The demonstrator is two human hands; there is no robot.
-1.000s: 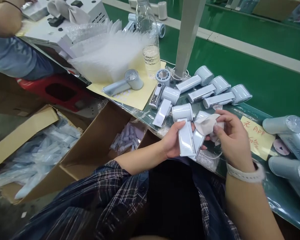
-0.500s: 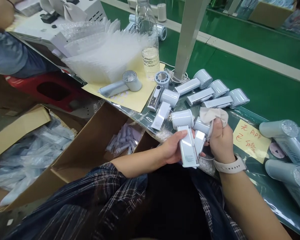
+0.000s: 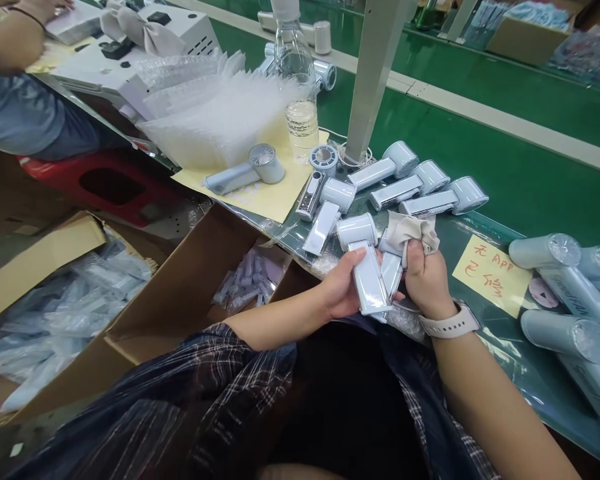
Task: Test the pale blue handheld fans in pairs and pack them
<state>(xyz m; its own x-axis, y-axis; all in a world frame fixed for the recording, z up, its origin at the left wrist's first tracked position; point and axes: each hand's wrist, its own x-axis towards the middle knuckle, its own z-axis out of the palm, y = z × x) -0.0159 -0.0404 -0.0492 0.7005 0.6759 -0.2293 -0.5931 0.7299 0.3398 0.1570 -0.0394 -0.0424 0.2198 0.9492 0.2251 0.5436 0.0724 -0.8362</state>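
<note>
My left hand (image 3: 347,283) is closed around the handle of a pale blue handheld fan (image 3: 370,277), its round head pointing away from me. A second pale blue fan (image 3: 391,270) is right beside it, partly hidden behind the first and by the cloth; I cannot tell which hand bears it. In my right hand (image 3: 427,277) a crumpled off-white cloth (image 3: 413,230) is pinched, pressed near the second fan's head. Just beyond my hands, several similar fans (image 3: 430,200) lie on the bench, one (image 3: 323,227) close to my left hand.
A yellow note (image 3: 493,273) and several wrapped fans (image 3: 565,333) are on the right. Clear plastic sleeves (image 3: 230,110), a bottle of liquid (image 3: 301,127) and a metal post (image 3: 375,80) stand beyond. Open cartons (image 3: 165,293) sit lower left. A co-worker's arm (image 3: 10,40) is at upper left.
Both hands, with the fans and cloth, appear slightly higher and further left; the whole view has shifted a little too. The cloth's folds have changed shape, and my grips stay closed.
</note>
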